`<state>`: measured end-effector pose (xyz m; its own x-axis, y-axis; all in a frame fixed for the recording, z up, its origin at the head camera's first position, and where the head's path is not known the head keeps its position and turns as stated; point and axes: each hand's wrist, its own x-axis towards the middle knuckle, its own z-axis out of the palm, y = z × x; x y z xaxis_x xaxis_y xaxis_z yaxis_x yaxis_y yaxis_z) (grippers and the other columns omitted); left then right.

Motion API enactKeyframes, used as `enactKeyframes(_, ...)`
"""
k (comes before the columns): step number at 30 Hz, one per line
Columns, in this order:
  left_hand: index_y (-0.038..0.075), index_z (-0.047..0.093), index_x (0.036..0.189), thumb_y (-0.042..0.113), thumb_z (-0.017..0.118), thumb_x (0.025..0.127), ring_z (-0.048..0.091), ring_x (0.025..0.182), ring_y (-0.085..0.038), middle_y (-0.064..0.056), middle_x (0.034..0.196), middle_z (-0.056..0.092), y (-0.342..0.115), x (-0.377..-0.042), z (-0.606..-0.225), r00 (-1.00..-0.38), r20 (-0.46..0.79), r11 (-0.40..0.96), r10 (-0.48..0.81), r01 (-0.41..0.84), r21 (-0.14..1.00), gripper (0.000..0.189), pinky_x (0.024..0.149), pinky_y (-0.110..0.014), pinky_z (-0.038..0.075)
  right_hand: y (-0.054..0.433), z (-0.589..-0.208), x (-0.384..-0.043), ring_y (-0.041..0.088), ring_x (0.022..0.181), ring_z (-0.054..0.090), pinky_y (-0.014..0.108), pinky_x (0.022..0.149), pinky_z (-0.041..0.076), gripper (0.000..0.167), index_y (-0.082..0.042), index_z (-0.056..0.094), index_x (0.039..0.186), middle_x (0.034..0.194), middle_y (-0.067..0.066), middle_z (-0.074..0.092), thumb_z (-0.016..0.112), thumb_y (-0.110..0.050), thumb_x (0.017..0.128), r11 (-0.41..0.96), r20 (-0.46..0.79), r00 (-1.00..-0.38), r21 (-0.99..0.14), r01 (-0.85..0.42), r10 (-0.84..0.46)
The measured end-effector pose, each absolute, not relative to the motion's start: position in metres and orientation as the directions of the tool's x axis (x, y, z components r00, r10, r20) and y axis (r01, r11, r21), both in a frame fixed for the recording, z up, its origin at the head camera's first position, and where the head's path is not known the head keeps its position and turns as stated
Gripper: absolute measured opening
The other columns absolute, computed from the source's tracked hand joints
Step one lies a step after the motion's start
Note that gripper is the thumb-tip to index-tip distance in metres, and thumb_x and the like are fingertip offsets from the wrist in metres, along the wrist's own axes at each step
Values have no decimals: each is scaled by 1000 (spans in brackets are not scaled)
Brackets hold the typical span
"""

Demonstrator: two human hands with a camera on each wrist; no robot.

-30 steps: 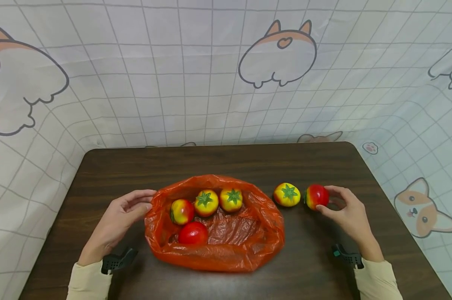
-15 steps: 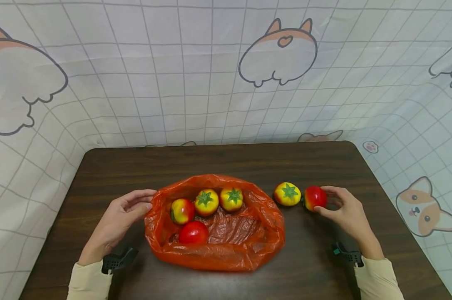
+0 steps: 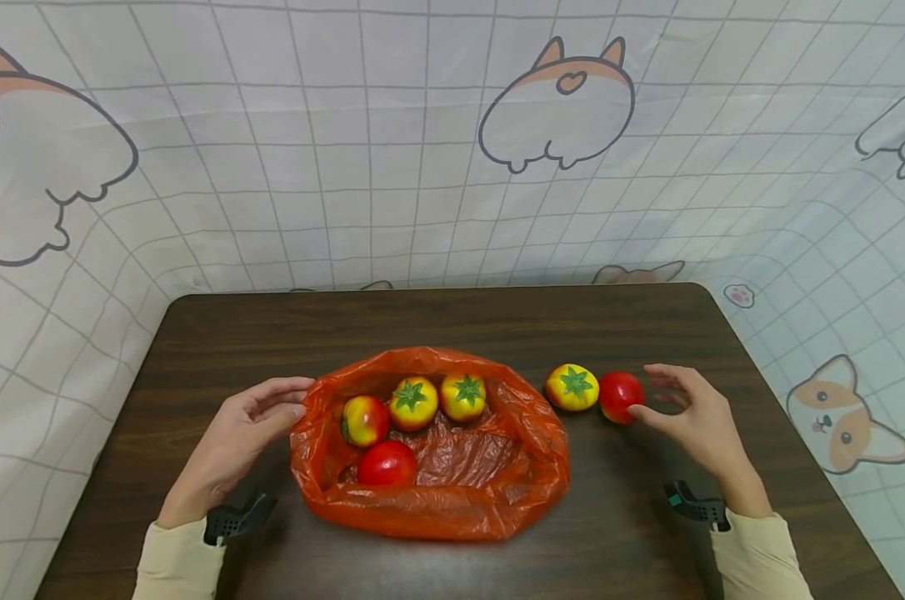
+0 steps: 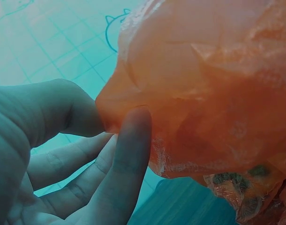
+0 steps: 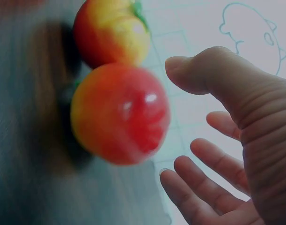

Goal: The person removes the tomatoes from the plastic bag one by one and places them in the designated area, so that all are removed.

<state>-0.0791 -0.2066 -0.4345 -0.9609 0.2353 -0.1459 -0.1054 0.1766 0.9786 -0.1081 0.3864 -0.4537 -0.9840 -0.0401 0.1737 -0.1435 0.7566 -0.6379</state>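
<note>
An orange-red plastic bag [image 3: 430,518] lies wide open on the table, with several round red-and-yellow fruits inside; two of them show green star-shaped leaves. My left hand [image 3: 231,442] pinches the bag's left rim; the left wrist view shows the thin plastic [image 4: 189,93] between thumb and finger. To the right of the bag, a yellow fruit with a green star leaf [image 3: 572,387] sits beside a red fruit [image 3: 621,397]. My right hand [image 3: 696,421] is just right of the red fruit [image 5: 121,115], fingers spread, and the right wrist view shows a gap between them.
Dark wooden table [image 3: 272,325] with its far edge against a white gridded cloth [image 3: 392,167] printed with cartoon dogs. The cloth also hangs at both sides. Each wrist carries a black strap device [image 3: 238,518].
My right hand has pushed the red fruit left, against or very near the yellow one, and come off it; its leaf side no longer shows. My left hand stays at the bag rim.
</note>
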Motion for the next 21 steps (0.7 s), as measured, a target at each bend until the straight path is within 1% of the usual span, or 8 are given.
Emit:
enactKeyframes(2,3,52,145,24,62,105,73,109,-6,11,123,70,-207,-79,-435,-961,-147,179,235,-105,978,47,92,-23,61,382,-449,-108,6,106,64,-5,89,41,61,-9,61,136,132,17,64,88,-26,84,752,184,-982,-641,-155,-45)
enactKeyframes(4,4,51,146,25,62,105,73,109,-5,11,123,70,-208,-79,-435,-961,-148,181,235,-106,978,47,92,-23,61,376,-444,-109,1,104,64,-4,89,42,60,-11,62,136,131,16,65,88,-25,84,750,193,-980,-640,-167,-53)
enactKeyframes(7,4,51,146,25,62,105,73,110,-5,10,124,70,-209,-78,-436,-961,-150,182,233,-108,977,48,93,-23,61,365,-435,-112,8,103,67,-3,90,43,58,-12,63,135,128,14,65,89,-21,83,738,218,-973,-642,-206,-82)
enactKeyframes(9,4,52,146,26,62,105,73,109,-5,10,124,70,-209,-78,-436,-962,-152,184,229,-110,977,48,93,-24,61,356,-429,-113,8,103,68,-2,91,44,58,-12,64,134,126,12,66,89,-17,82,720,243,-964,-649,-246,-111)
enactKeyframes(14,5,52,145,27,63,104,73,109,-6,9,123,71,-210,-77,-438,-961,-162,187,225,-120,975,48,93,-25,61,333,-420,-116,-8,102,64,0,89,48,56,-14,66,131,122,8,67,90,-11,80,671,294,-938,-661,-337,-182)
enactKeyframes(15,5,52,145,27,63,104,73,109,-6,9,123,71,-210,-77,-438,-960,-163,187,227,-121,975,48,93,-26,61,328,-419,-117,-9,102,64,0,89,49,56,-14,66,130,122,8,67,90,-10,80,661,298,-934,-663,-350,-196)
enactKeyframes(19,5,52,145,28,63,104,73,110,-7,8,124,71,-211,-76,-436,-959,-166,188,230,-124,974,48,93,-25,61,311,-419,-120,-3,105,66,2,90,49,54,-14,66,129,122,9,67,89,-9,80,630,311,-917,-667,-398,-251)
enactKeyframes(21,5,52,145,28,63,104,73,110,-7,8,124,71,-211,-76,-436,-958,-167,186,232,-125,975,48,93,-25,61,303,-419,-121,7,106,69,5,91,52,53,-14,67,129,122,7,68,89,-10,81,624,309,-912,-666,-410,-270)
